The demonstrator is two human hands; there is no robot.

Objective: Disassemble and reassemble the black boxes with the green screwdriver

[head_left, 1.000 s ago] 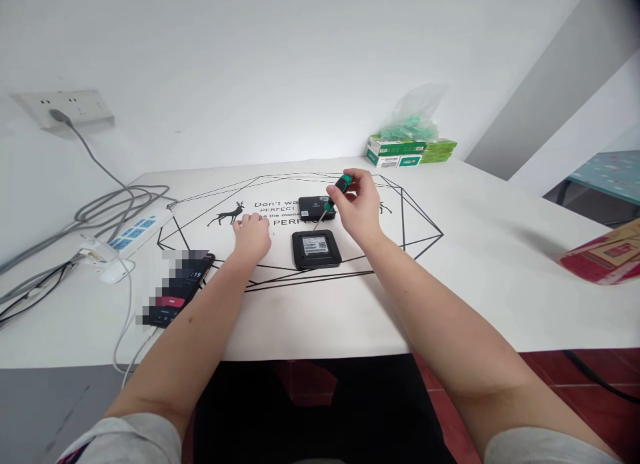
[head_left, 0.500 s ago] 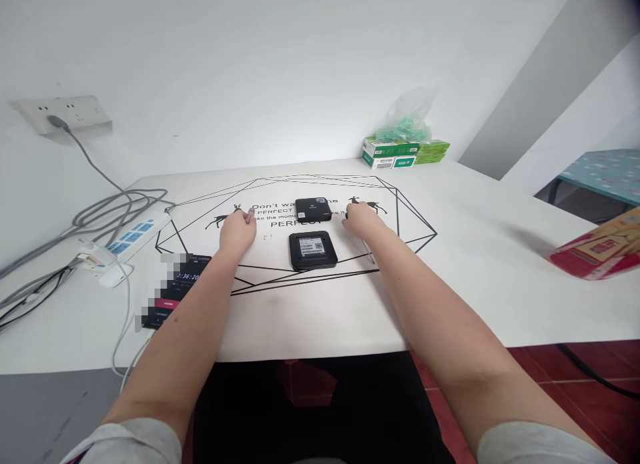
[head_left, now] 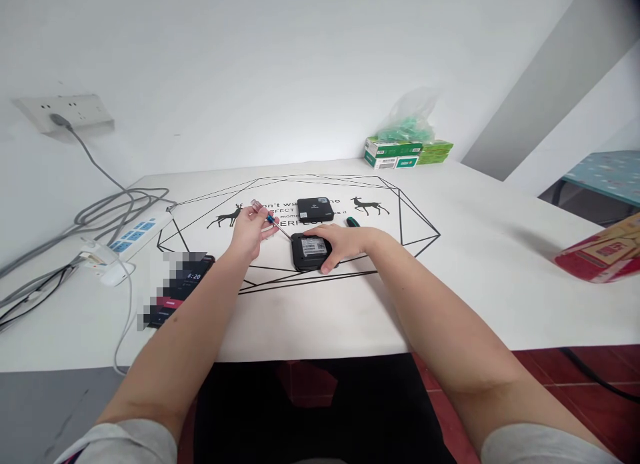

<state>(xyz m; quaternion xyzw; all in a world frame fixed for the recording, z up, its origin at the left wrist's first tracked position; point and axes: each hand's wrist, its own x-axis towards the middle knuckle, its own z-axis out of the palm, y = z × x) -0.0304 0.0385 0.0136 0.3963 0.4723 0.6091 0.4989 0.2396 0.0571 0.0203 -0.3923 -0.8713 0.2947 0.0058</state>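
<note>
In my left hand (head_left: 250, 231) is a screwdriver (head_left: 271, 219) with a clear handle and a blue collar. Its thin shaft slants down to the upper left corner of a black square box (head_left: 301, 259). That box lies flat, a white label facing up. My right hand (head_left: 339, 243) grips it from the right, thumb at the near edge and fingers along the far edge. Just behind it sits a second black box (head_left: 315, 210), which neither hand touches. A dark green handle (head_left: 353, 221) shows beyond my right hand; the rest of that tool is hidden.
A phone (head_left: 185, 287) lies beside my left forearm. Further left are a power strip (head_left: 137, 237) and coiled grey cables (head_left: 120, 201). Green and white cartons (head_left: 393, 154) under a plastic bag (head_left: 407, 121) stand against the wall. A red package (head_left: 600, 254) is at the right.
My right hand has left the green-handled tool and moved onto the near black box. The screwdriver in my left hand has swung round, its shaft now reaching the box's corner.
</note>
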